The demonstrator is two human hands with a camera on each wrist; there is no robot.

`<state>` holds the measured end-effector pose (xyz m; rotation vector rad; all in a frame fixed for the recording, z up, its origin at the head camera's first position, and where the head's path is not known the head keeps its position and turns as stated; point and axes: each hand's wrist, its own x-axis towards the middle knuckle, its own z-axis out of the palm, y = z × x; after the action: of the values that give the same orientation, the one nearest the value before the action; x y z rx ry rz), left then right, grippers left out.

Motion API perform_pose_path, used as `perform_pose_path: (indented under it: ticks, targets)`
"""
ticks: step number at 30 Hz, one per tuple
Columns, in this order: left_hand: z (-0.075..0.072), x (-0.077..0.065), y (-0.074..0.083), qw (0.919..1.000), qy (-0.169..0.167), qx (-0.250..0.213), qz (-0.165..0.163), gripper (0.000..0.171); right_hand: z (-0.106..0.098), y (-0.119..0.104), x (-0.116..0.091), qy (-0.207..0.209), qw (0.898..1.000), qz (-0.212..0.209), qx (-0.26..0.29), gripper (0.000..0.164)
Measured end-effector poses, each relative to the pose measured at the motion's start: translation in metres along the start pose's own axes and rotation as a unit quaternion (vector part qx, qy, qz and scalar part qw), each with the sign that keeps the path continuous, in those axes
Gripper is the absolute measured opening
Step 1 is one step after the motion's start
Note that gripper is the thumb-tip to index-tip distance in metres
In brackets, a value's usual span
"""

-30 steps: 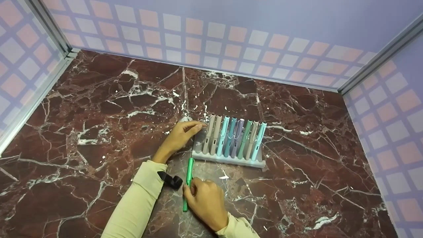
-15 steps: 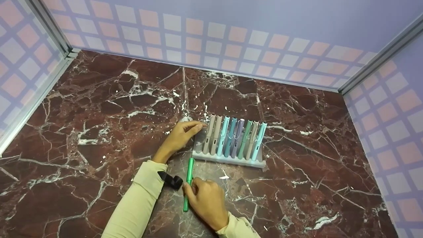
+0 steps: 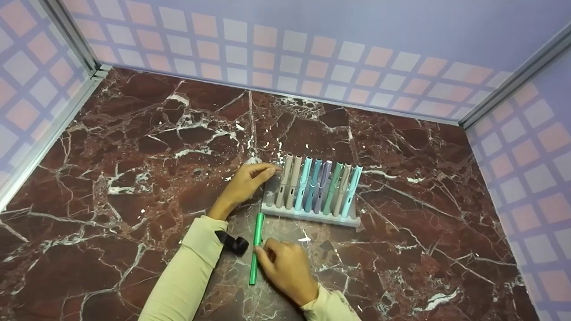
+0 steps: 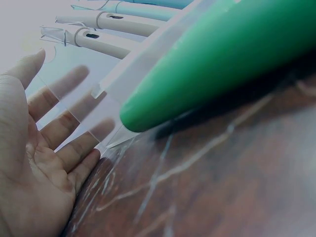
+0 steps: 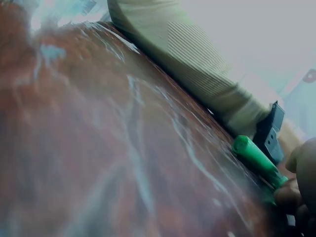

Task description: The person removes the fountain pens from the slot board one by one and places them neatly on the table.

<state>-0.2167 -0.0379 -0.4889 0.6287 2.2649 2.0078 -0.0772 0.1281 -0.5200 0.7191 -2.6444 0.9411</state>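
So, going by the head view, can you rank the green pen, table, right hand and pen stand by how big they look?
Largest to smallest:
Table
Pen stand
Right hand
Green pen, long but thin

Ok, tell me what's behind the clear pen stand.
In the left wrist view, part of the left hand shows through the clear stand; in the head view, marble tabletop lies beyond. What the pens cover can't be seen.

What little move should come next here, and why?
Perhaps the right hand should raise the green pen toward the clear rack: eight other pens lean in it, this one is outside, and the rack's left end seems to have room.
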Motion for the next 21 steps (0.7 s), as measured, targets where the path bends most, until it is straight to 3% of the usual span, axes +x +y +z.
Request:
perform_pose_path:
  ticks: [2,5,10,13,21]
  targets:
    - [0.0,-0.003,0.012,1.0,-0.002,0.005,-0.001,0.027,-0.002,0.004,-0.001,0.001,1.0,-0.011,0.023,0.029]
    - [0.0,-0.003,0.012,1.0,-0.003,0.004,-0.003,0.027,-0.004,0.009,-0.002,0.009,0.998,-0.027,0.065,0.022]
    - [0.002,0.004,-0.012,0.9999,-0.003,0.006,-0.008,0.027,-0.01,0.02,-0.004,0.023,0.99,-0.054,0.132,0.015]
    - [0.002,0.008,-0.025,1.0,-0.003,0.002,-0.008,0.028,-0.015,0.028,-0.006,0.033,0.988,-0.062,0.14,0.013]
    - [0.002,0.007,-0.028,1.0,0.006,-0.005,0.0,0.027,-0.038,0.054,-0.011,0.06,0.991,-0.024,0.121,0.012]
